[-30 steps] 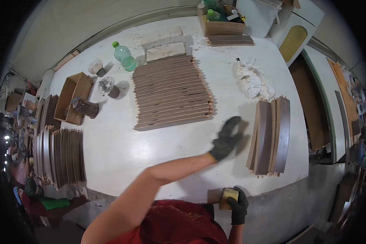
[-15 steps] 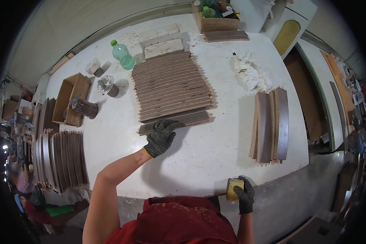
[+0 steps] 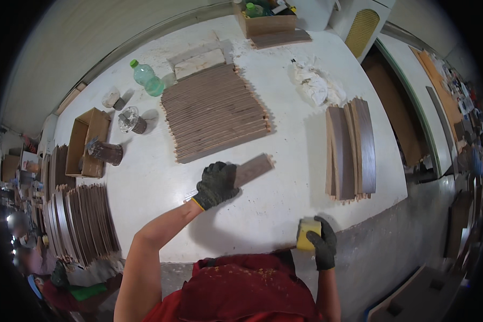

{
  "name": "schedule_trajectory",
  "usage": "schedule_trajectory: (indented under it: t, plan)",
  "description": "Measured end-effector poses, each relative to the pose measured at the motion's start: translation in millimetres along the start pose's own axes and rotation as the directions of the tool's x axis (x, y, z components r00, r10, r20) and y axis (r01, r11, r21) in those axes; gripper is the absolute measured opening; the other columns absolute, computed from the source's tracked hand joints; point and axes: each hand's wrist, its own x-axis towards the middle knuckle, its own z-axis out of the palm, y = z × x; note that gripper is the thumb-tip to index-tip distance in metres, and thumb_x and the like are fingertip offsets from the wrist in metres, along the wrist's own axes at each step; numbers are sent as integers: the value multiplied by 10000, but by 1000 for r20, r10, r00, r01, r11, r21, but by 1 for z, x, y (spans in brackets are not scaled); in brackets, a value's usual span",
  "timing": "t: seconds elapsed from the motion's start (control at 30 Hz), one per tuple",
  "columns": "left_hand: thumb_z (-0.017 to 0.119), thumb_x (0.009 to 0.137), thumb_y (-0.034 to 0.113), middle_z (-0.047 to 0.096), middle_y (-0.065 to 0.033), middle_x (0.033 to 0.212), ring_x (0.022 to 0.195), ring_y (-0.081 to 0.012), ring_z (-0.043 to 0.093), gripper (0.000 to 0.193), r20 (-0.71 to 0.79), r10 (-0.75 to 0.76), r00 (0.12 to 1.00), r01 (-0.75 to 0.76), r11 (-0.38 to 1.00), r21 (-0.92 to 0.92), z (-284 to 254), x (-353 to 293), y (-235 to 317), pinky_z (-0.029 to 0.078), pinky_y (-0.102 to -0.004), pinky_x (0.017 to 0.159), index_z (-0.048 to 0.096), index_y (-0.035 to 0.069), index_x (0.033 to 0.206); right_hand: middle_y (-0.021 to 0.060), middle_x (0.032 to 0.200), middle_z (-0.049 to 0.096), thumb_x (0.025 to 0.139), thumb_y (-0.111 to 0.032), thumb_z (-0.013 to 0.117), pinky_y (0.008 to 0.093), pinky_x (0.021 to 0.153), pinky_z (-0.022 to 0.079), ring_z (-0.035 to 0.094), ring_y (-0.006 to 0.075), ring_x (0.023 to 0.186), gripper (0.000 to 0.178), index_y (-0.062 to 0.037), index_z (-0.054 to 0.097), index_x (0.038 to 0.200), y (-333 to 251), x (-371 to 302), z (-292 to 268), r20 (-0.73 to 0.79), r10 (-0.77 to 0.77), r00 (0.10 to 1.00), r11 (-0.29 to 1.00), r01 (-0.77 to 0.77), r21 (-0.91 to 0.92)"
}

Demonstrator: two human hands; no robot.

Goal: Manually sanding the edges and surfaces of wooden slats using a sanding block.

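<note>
Plainly, the right hand (image 3: 323, 244) was nearest, by the front edge of the bench (image 3: 273, 220), its gloved fingers clamped on a yellow block (image 3: 307, 234). A slack grip there might have let it fall to the floor (image 3: 386, 233), so close was it to the edge. Farther in, the left hand (image 3: 218, 185) had its fingers curled down and closed on a loose brown slat (image 3: 256, 170), which slanted over the bench, its right end sticking out; whether it touched the surface I could not tell. Just beyond lay a row of slats (image 3: 214, 112); a twist of the mid-length hold could have swung that end into the front ones and knocked them askew. Past their left side stood a green-capped bottle (image 3: 147, 79), which a hard shove to the row might have tipped.
</note>
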Motion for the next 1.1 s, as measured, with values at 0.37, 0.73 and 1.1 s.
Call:
schedule_trajectory:
  t: [0.37,0.73,1.1]
  plan:
    - [845,649,374,630,-142,1171,1106,-344,568,726,-140,75,987,-99,980,-175,25,-47,18,455,-477,946,603,106,1279,178,1127,674,767,-404,793,462,928,495,623,364,1059,654,-74,596,1296,-16,87,87,291,-461,838,479,511,-714]
    - [849,663,372,610,-145,1208,1119,-348,561,699,-142,39,989,-76,961,-265,18,-51,23,456,-474,959,617,125,1275,194,1135,668,797,-440,724,468,921,506,641,353,1061,578,-92,633,1250,-51,100,124,319,-217,923,249,368,-896]
    - [845,648,352,620,-143,1173,1071,-347,573,711,-146,62,987,-93,973,-213,15,-47,24,470,-476,918,606,122,1277,186,1116,677,794,-474,720,468,910,508,643,367,1029,608,-75,640,1246,-59,105,117,272,-337,901,434,406,-805]
